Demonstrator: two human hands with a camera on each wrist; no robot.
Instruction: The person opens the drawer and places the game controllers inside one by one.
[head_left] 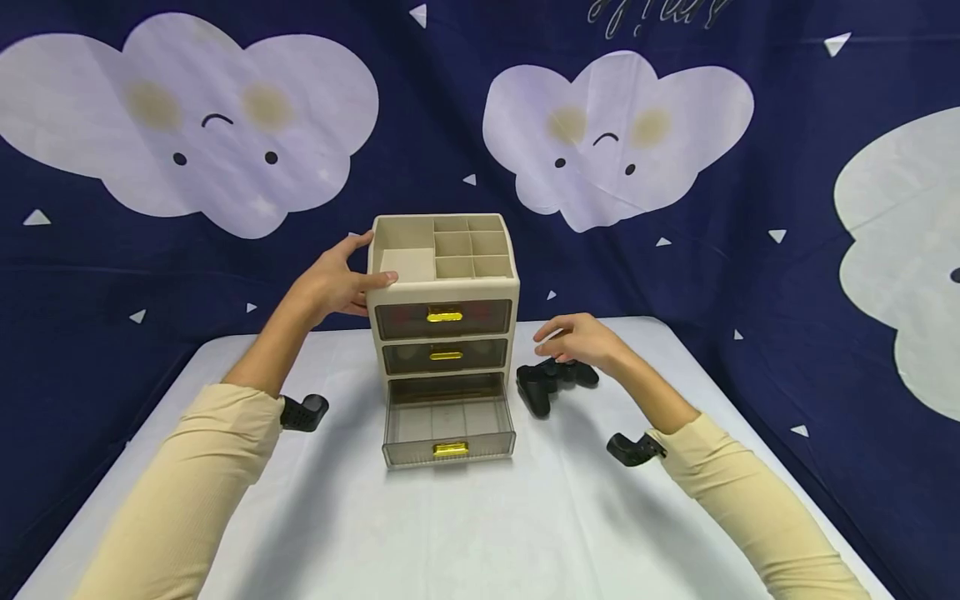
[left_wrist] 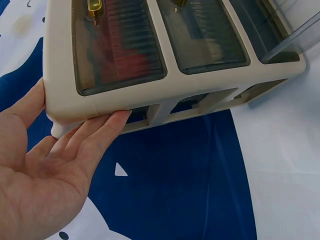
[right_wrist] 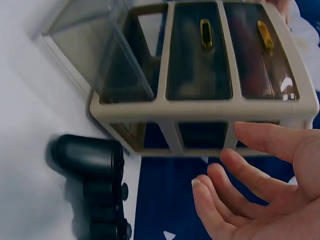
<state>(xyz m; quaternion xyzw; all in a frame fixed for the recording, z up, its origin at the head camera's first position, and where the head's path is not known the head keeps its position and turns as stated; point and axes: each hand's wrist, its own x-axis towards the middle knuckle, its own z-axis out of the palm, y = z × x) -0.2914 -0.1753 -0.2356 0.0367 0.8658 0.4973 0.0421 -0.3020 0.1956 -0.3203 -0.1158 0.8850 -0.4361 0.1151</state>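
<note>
A cream desktop drawer organizer (head_left: 444,290) stands on the table, with smoky see-through drawer fronts and gold handles. Its bottom drawer (head_left: 450,421) is pulled out, and no contents show in it. My left hand (head_left: 330,282) grips the organizer's upper left corner, thumb over the top rim and fingers along the side wall. To the right of the organizer lies a black game controller (head_left: 536,387). Above it hovers my right hand (head_left: 581,340), fingers loosely bent and holding nothing. In the right wrist view the fingertips (right_wrist: 200,192) are near the organizer's side.
The organizer's top has one large compartment (head_left: 405,262) and several small ones (head_left: 472,243). Something red shows through the top drawer (left_wrist: 125,60). A white cloth covers the table (head_left: 480,533). Behind it hangs a dark blue curtain (head_left: 427,108) with clouds.
</note>
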